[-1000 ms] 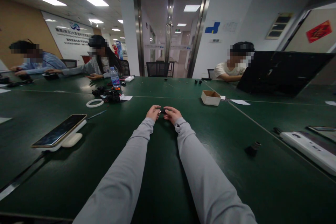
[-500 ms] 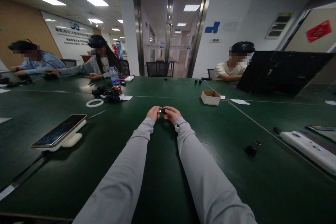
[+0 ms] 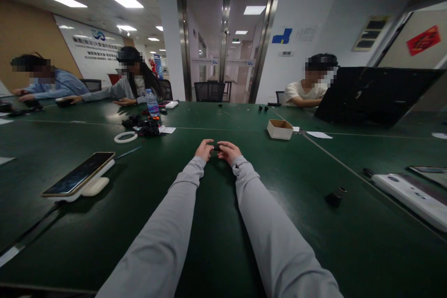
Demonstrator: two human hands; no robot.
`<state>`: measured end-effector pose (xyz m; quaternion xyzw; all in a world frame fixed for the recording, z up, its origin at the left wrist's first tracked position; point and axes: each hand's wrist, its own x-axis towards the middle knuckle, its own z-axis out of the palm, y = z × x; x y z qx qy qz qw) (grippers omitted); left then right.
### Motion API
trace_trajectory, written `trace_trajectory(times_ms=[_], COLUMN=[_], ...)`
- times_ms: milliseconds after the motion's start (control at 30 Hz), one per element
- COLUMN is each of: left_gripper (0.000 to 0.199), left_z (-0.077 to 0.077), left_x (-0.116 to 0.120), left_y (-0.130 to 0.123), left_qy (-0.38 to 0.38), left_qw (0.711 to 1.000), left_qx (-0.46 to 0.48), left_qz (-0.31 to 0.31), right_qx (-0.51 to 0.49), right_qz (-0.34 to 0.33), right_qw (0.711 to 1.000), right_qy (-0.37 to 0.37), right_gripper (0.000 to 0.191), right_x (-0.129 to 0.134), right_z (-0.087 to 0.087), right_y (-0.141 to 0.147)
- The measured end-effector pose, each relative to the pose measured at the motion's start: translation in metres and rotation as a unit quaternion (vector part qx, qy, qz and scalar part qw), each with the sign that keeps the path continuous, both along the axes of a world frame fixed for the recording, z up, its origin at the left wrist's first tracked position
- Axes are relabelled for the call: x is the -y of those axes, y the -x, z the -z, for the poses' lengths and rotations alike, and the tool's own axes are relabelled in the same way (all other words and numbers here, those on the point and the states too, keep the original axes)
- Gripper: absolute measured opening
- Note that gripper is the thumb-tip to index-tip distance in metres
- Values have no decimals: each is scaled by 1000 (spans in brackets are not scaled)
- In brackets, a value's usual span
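Observation:
My right hand (image 3: pixel 229 152) is closed round a small dark stick-shaped object (image 3: pixel 217 147) just above the green table. Its exact kind is too small to make out. My left hand (image 3: pixel 204 150) is at the object's left end. The left index finger is stretched out above, apart from the thumb, and the thumb tip is close to or touching the object; which one I cannot tell. Both forearms, in grey sleeves, reach forward over the table.
A phone (image 3: pixel 78 173) rests on a white stand at left, near a white tape ring (image 3: pixel 125 137). Beyond are black gear (image 3: pixel 141 125) and a water bottle (image 3: pixel 152 103). An open box (image 3: pixel 280 130), a black piece (image 3: pixel 335 196) and a white device (image 3: pixel 408 195) lie right. Several people sit around.
My left index finger has lifted and straightened away from the thumb. The shiny end of the object no longer shows clearly. My right hand has hardly moved.

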<state>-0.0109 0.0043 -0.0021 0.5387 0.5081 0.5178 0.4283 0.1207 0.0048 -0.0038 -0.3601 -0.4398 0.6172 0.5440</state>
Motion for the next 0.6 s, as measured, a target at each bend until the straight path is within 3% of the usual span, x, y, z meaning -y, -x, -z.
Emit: trace_trajectory(times_ms=[600], left_gripper=[26], left_z=[-5], left_x=[3], left_y=[1], left_qy=[6], left_qw=[999], left_qx=[11], left_qz=[50], right_qx=[-5], right_qz=[-5], right_qw=[1000], right_qy=[-2], right_gripper=[19], right_x=[-3], right_z=[3], right_y=[-1])
